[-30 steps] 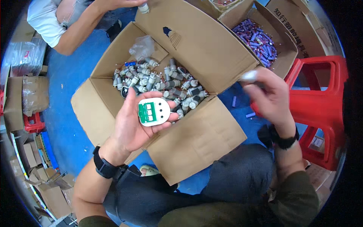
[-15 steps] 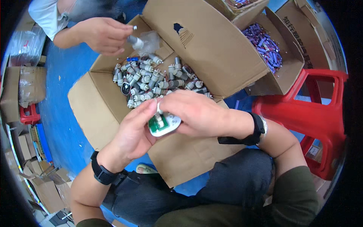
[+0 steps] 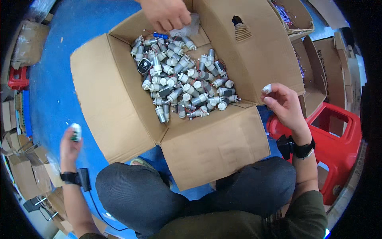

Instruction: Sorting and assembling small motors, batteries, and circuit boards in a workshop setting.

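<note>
Left hand (image 3: 71, 148) swung a rounded plastic casing (image 3: 76, 130) leftward

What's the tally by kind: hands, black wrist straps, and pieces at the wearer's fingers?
Hands: 3 (left hand, right hand, co-worker's hand)
Black wrist straps: 2
White-and-green part, left hand: 1
Small white item, right hand: 1
Total: 7

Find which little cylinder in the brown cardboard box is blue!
The bright blue cylinder at the far end, near the co-worker's hand; the other cylinders look mostly grey and white.
</note>
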### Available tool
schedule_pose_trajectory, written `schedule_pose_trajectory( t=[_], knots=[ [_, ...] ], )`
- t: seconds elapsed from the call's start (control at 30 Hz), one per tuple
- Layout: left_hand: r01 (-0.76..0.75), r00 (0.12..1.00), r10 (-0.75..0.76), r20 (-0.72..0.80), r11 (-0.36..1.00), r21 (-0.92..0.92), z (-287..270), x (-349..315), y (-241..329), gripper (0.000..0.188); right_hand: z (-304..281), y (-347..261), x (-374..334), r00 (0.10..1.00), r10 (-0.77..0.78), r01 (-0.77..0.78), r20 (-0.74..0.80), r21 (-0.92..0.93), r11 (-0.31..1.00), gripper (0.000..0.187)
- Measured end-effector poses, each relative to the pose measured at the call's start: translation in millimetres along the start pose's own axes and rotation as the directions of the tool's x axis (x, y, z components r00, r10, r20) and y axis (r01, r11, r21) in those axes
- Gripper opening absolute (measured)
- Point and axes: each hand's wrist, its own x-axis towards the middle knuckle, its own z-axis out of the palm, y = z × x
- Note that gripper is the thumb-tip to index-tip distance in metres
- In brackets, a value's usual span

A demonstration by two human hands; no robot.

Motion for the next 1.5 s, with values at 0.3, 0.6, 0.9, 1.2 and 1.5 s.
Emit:
schedule_pose_trajectory(
  t=[0.3,0.6,0.9,1.2,1.5],
  knots=[
    [0.236,0.962,-0.238,0.134,0.971,0.035,49,39,-129,0.030,23,-17,-4,0.769,-0.017,0.334,0.639,-0.379,0.863,0.035],
    [-0.218,0.969,0.127,0.213,0.846,0.486,44,53,-74,0.035,53,39,-93,0.448,-0.181,0.870,0.876,-0.380,0.314,0.047],
    [-0.682,0.653,0.757,0.010,0.583,0.441,47,-17,87,0.030,-9,-49,-16,0.775,-0.461,0.629,0.432,-0.605,0.489,0.009],
    [-0.622,0.616,0.617,0.491,-0.002,0.783,176,-210,91,0.027,15,-15,58,0.806,-0.517,0.574,0.287,-0.592,0.566,0.015],
    [-0.830,0.499,0.094,0.862,-0.236,0.506,264,-200,35,0.075,-21,-10,-7,0.746,-0.665,0.657,0.031,-0.201,0.727,0.021]
  ],
)
